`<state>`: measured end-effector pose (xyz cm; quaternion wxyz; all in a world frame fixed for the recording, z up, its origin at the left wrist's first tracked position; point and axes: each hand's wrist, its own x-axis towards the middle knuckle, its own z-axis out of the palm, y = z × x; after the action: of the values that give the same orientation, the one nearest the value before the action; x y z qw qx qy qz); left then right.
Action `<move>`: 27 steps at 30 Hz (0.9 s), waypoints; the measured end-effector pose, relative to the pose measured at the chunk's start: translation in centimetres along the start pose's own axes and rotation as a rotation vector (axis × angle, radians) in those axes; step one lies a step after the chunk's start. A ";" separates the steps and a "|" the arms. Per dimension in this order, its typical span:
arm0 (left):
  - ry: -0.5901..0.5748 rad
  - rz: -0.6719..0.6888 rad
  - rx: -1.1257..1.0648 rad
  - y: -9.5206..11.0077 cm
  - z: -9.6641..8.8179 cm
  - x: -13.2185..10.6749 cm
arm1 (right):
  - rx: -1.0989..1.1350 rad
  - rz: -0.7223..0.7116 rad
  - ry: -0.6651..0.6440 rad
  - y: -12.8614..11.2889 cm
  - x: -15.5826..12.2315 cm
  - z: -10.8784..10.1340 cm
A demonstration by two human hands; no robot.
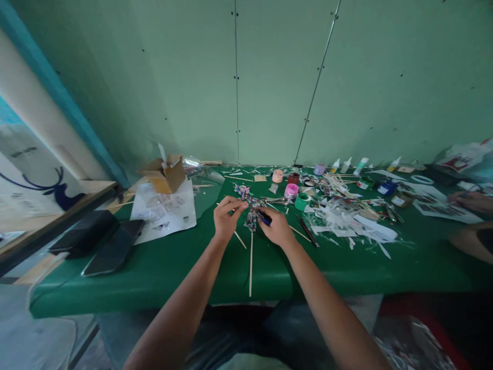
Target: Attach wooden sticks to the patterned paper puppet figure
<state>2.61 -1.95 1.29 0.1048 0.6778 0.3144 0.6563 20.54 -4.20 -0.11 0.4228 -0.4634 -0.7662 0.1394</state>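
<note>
Both my hands meet above the green table (154,267). My left hand (227,216) is closed, pinching one end of a small colourful paper craft piece (248,205) made of patterned strips. My right hand (275,226) is closed on the other side of that piece and also grips a dark blue pen-like tool (264,218). A long thin wooden stick (251,262) hangs down from the craft piece toward the table's front edge. Another stick (239,239) lies under my left hand.
An open cardboard box (165,173) sits on printed sheets (164,208) at the left. Two dark phones (111,246) lie further left. Paint pots, a green tape roll (302,201), glue bottles, sticks and paper scraps crowd the right. Another person's hand (472,201) rests far right.
</note>
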 end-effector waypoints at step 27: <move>-0.193 -0.064 0.213 -0.8 -0.1 -0.6 | -0.134 -0.036 0.150 0.7 -0.2 -0.2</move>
<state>2.33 -1.73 0.36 0.0826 0.7346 0.3922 0.5475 21.18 -4.05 -0.50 0.4494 -0.4858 -0.7483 0.0452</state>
